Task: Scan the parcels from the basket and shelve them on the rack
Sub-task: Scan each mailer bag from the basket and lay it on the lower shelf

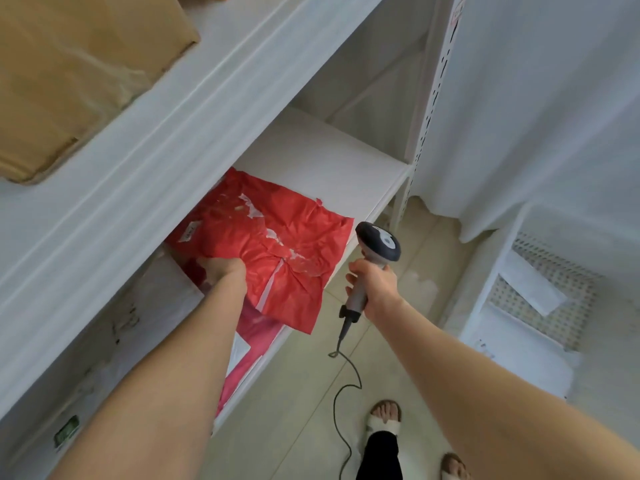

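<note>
The rack (pixel 138 150) is seen from above, and the red parcel (pixel 284 244) is laid on its middle shelf over a pink parcel (pixel 252 337), with one corner hung past the front edge. A fold of the red wrapping is clenched in the left hand (pixel 223 271); the scanner (pixel 379 244) is grasped by its handle in the right hand (pixel 375 289), just beside that corner. If the fold is released here, the slick bag could be slid off the shelf — or the trailing cable (pixel 346 393) could be trodden on by the foot (pixel 384 415) nearby.
</note>
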